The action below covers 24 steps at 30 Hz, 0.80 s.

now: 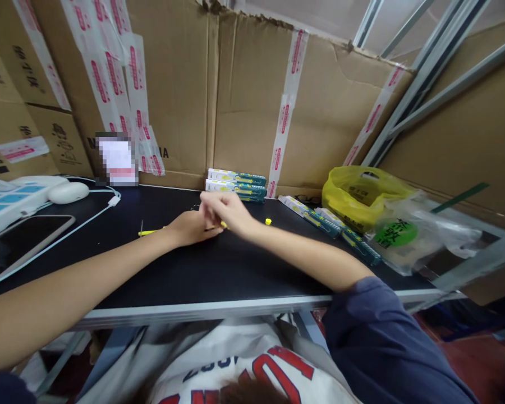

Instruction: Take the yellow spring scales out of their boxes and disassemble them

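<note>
My left hand (194, 228) and my right hand (228, 213) meet over the black table, fingers closed and overlapping. A small yellow piece (224, 225) shows between them, but its kind is hidden by the fingers. Just beyond my left hand a thin dark loop (194, 207) is partly visible. Behind my left forearm a slim yellow stick (150, 232) with a thin metal end lies partly covered. To the right of my right hand, a small yellow cap (268, 221) rests on the table.
Printed boxes (235, 186) are stacked at the back, with more boxes (332, 227) lying to the right. Beside those are a yellow plastic bag (349, 193) and a clear bag (408, 235). A power strip (21, 196), white cable and phone (25, 244) occupy the left. Cardboard walls the back.
</note>
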Available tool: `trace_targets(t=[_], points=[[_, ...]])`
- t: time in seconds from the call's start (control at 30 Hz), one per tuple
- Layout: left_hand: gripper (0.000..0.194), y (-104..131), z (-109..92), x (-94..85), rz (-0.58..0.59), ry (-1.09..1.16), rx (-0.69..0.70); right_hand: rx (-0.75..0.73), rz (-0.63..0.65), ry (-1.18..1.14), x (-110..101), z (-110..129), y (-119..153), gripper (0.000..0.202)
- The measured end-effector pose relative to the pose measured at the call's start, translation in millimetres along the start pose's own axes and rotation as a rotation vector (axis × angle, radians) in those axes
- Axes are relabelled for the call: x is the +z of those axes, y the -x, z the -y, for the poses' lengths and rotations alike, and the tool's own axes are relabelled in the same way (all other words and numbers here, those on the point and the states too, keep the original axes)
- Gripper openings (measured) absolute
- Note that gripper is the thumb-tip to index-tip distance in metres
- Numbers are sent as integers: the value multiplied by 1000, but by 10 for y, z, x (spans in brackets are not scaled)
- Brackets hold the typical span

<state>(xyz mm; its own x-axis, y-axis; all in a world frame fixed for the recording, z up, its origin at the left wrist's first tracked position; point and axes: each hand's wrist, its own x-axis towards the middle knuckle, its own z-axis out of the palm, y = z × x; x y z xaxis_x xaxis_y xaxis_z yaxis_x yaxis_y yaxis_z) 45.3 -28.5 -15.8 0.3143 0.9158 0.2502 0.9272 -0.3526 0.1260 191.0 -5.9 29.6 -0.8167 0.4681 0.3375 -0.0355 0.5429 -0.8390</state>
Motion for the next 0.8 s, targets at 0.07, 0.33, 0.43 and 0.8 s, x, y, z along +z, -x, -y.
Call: trace_targets(t=[0.07,0.33,0.43,0.8], points=[[35,16,-86,19,29,-19,92,-78,-92,368,-223,-290,-394,32],[29,72,-306,21,67,-75,399,-47,218,1086,-315,-891,-756,21],[30,64,-274,42,56,-60,364,-124,282,1119,-401,-883,-597,22],[28,53,-233,97,-51,-188,189,-160,-9,567,-677,-770,228,17]])
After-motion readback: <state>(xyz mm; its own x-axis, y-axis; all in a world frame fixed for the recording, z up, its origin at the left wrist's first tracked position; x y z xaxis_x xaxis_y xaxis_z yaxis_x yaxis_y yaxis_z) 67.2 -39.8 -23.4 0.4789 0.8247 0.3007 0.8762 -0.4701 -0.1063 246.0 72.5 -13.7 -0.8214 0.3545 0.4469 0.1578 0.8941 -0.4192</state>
